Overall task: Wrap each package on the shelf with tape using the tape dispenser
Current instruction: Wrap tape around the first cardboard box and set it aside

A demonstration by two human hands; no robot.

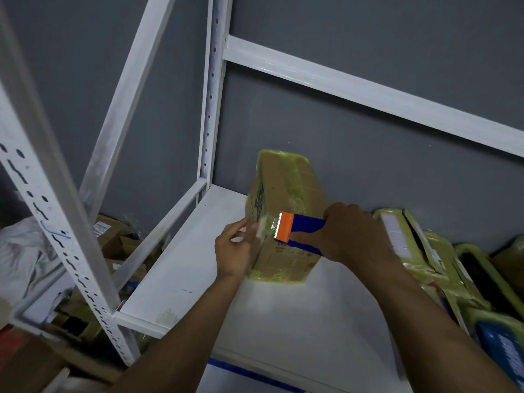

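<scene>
Boxy cardboard package (286, 188): right grip (351, 234) holds plastic tape dispenser (300, 229), flat left grip (232, 248) touches it.

**Head camera over the shelf**

A single wide-angle camera on the person's head faces forward and down, close in: both forearms enter from the bottom edge. The fingers of the left hand (232, 251) and right hand (354, 234), at the package (286, 188) and tape dispenser (300, 228), sit just right of centre. Beyond the fingers stands the grey wall (382, 165); below them the white shelf (198, 279); left of them slanted uprights (56, 217).
</scene>
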